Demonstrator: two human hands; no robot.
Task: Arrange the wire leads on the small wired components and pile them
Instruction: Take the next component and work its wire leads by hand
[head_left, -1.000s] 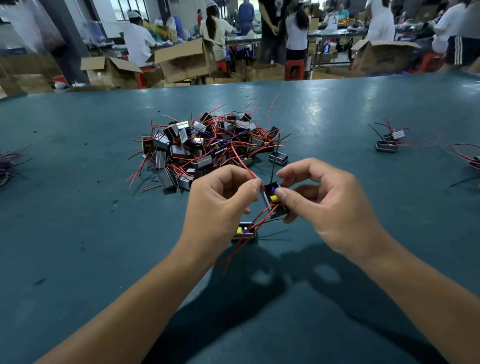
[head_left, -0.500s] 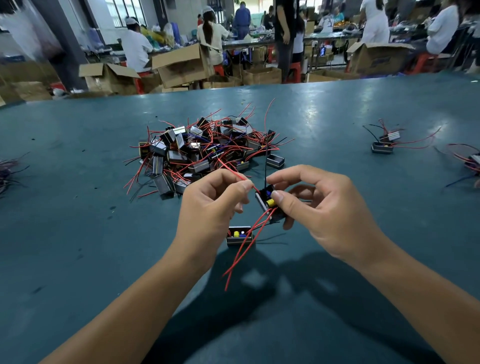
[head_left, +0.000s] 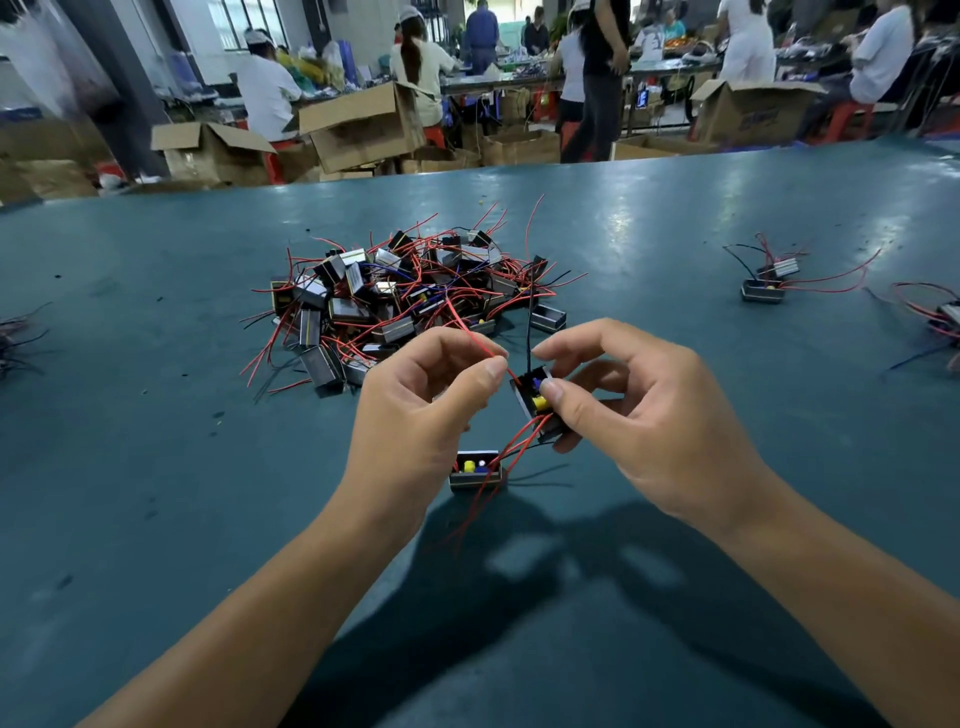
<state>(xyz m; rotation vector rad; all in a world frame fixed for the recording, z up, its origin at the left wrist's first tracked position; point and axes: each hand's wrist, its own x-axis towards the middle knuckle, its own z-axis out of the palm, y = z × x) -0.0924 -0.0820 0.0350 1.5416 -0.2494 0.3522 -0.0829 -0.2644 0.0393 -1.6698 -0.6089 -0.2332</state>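
My right hand (head_left: 639, 410) grips a small black boxed component (head_left: 535, 402) with yellow and blue parts inside, held above the table. My left hand (head_left: 421, 421) pinches a red wire lead (head_left: 470, 332) of that component between thumb and forefinger. A black lead rises from the component and more red leads hang below it. A second component (head_left: 475, 470) sits on the teal table (head_left: 156, 467) just under my hands. A large heap of the same components (head_left: 400, 301) with tangled red and black wires lies beyond.
Two loose components (head_left: 769, 283) with leads lie at the right, and more wires (head_left: 935, 317) at the right edge. A bundle of wires (head_left: 15, 338) shows at the left edge. Cardboard boxes (head_left: 363, 124) and several people stand past the table's far edge.
My left hand's pinch has moved up the red lead, drawing it out straighter. The right hand keeps hold of the component, slightly turned. The view has shifted a little.
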